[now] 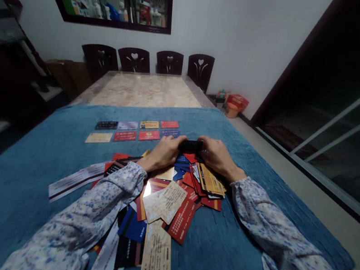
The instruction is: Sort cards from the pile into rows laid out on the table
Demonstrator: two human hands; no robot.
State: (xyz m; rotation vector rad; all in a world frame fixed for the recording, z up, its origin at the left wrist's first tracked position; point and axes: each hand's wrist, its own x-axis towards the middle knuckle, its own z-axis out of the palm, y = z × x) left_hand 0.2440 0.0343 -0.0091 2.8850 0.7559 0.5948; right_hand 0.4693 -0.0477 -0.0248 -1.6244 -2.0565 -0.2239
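1. Sleeves (93,217) with a small blue flower pattern on both arms, slanting in from near left and near right and converging toward the middle.
2. Left hand (164,151) angled forward and to the right, back upward, fingers curled in and narrowly closed at the left end of a black card (191,146); single or stacked, impossible to tell.
3. Right hand (217,156) turned inward to the left, knuckles bent, gripping the right end of the same black card, thus held level between both hands, over the far part of the heap.
4. Below and nearer, a loose heap of cards (182,220) in red, blue, cream and black, overlapping at many angles.
5. Just nearer than the right hand, yellow cards (210,179) on top of red ones; at far left of the heap, a silver card (77,180).
6. Farther left, two neat rows of cards (125,136), four in each.
7. Beneath everything, a blue cloth (35,152) over the near part of the table (149,88); dark chairs (199,71) at the far end.
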